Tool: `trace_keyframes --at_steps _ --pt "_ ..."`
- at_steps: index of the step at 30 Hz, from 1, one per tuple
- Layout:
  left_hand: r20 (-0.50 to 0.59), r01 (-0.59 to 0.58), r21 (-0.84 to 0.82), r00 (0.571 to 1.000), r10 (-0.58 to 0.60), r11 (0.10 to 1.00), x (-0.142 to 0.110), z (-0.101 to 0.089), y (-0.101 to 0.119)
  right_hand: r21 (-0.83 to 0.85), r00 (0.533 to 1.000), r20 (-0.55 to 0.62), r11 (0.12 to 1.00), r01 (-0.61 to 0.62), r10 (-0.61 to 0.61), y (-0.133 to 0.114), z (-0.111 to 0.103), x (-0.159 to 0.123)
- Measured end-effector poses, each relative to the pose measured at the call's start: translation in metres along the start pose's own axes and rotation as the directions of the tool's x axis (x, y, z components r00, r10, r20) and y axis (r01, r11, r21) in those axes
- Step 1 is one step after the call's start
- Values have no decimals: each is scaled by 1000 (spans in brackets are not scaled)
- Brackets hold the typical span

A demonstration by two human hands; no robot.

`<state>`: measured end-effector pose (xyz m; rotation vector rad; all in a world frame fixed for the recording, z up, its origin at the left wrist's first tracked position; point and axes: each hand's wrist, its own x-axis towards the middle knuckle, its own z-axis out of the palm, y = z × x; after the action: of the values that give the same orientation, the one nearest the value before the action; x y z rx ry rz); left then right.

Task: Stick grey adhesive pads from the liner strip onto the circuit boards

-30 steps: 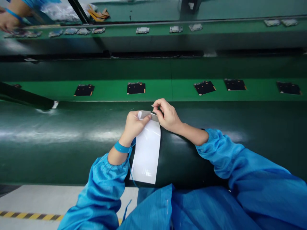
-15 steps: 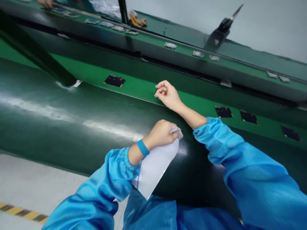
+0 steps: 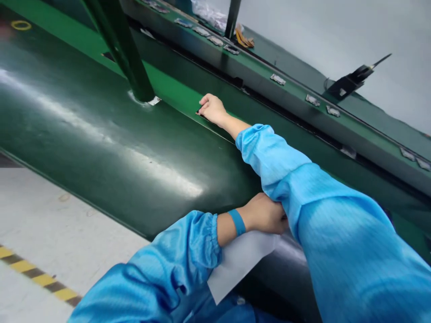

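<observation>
My right hand point(image 3: 213, 110) reaches far forward over the bright green belt point(image 3: 183, 94). Its fingers are closed at the left edge of a black circuit board point(image 3: 198, 111), and the hand covers most of that board. Nearer my body, my left hand point(image 3: 266, 214) is closed, with a blue band on the wrist. From it a white sheet point(image 3: 232, 262) with a smooth surface hangs down at a slant. My right sleeve hides the left fingertips and the sheet's upper end.
A dark green post point(image 3: 124, 49) rises left of my right hand. Beyond the belt runs a raised ledge with several small grey boards point(image 3: 278, 79). A yellow ring point(image 3: 21, 25) lies far left. A black device point(image 3: 348, 84) stands at the back.
My right hand has left the sheet and reached forward to the board on the belt. My left hand has drawn back under the right sleeve, still holding the sheet. The view has turned left.
</observation>
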<state>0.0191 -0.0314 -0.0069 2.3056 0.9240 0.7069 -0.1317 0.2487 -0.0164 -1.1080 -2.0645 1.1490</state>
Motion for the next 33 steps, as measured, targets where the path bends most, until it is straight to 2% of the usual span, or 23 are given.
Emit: trace_keyframes --at_steps 3,12,19,25,29,33 --pt "54 -13 -6 998 14 1000 1 -1 0 11 1000 10 1000 8 -8 6 -2 1" --pt "75 -34 37 997 32 999 2 -6 4 -71 998 5 996 56 -56 22 -11 -3" --pt "0 -16 2 1000 16 1000 2 0 1 -131 998 0 989 64 -65 29 -20 -12" --pt "-31 -26 -31 999 26 999 2 -1 -1 -256 997 -20 965 65 -73 26 -24 -28" --pt "-31 -29 -54 999 27 998 2 -4 -1 -382 991 -24 917 112 -131 28 -23 -37" --pt "-20 -13 -66 1000 12 998 3 -7 -1 -477 988 -63 873 97 -144 36 -24 -37"
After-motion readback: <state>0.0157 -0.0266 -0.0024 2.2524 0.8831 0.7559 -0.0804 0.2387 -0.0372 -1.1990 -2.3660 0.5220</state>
